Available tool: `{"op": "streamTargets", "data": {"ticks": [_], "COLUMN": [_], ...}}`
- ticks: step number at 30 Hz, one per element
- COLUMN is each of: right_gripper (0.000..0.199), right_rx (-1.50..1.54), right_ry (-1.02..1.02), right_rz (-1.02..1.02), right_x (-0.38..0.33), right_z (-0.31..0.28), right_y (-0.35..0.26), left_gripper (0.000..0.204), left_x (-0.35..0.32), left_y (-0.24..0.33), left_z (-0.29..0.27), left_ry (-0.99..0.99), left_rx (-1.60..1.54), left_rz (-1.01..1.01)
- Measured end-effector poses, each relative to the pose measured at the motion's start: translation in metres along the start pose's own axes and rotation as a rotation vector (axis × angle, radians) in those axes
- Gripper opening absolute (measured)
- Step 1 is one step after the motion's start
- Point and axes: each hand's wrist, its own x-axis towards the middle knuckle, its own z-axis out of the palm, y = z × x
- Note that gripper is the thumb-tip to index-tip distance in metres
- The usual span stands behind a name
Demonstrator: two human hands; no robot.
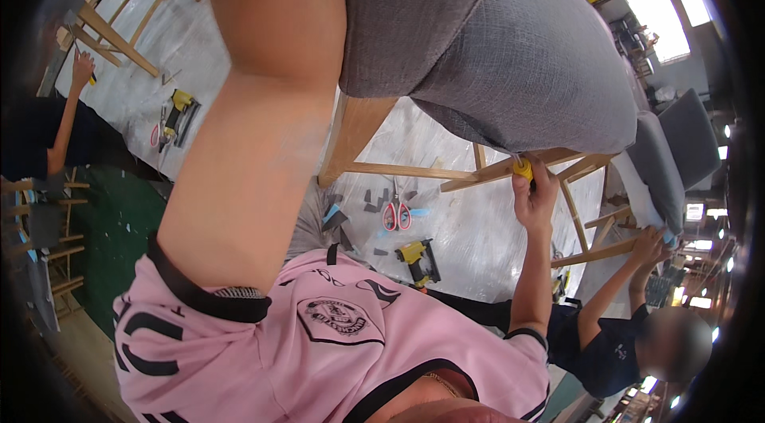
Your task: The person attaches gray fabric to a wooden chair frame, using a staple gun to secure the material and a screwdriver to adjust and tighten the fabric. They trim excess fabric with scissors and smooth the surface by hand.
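Note:
My right hand is closed round the yellow handle of a screwdriver-like tool. Its thin metal shaft meets the lower edge of a grey fabric chair seat; the tip is hidden there. The chair is tilted, its wooden legs and rails showing beneath the cover. My left forearm reaches up past the chair's other side and leaves the picture at the top, so the left hand is out of sight.
Scissors with red handles, dark fabric scraps and a yellow-black staple gun lie on the plastic-covered table. Another staple gun lies farther left. Co-workers handle chairs at the right and far left.

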Motion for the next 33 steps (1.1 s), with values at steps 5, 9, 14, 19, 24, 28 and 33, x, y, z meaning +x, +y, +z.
{"op": "streamTargets", "data": {"ticks": [5,9,14,19,24,28,33], "right_gripper": [0.044,0.041,0.041,0.043,0.038,0.040,0.046], "right_rx": [0.023,-0.085,-0.059,0.040,0.145,0.024,0.009], "right_ry": [-0.012,-0.078,-0.049,0.008,0.021,-0.039,-0.075], "right_rz": [0.016,0.028,0.014,0.067,0.187,0.099,0.109], "right_x": [0.014,0.017,0.010,-0.005,-0.016,-0.002,0.016], "right_z": [-0.014,-0.046,-0.039,-0.011,0.014,-0.019,-0.042], "right_y": [-0.026,-0.025,-0.030,-0.015,-0.039,-0.037,-0.048], "left_gripper": [0.078,0.079,0.080,0.081,0.082,0.083,0.084], "left_x": [-0.002,-0.008,0.001,0.016,0.016,0.014,0.019], "left_y": [0.004,-0.008,-0.007,-0.013,-0.025,-0.025,-0.027], "left_z": [-0.016,0.000,-0.005,-0.014,-0.011,-0.008,-0.012], "left_ry": [0.011,-0.018,-0.023,-0.023,-0.033,-0.033,-0.027], "left_rx": [0.059,0.032,0.056,0.069,0.066,0.055,0.061], "left_rz": [-0.013,-0.044,-0.034,-0.043,-0.065,-0.075,-0.076]}}
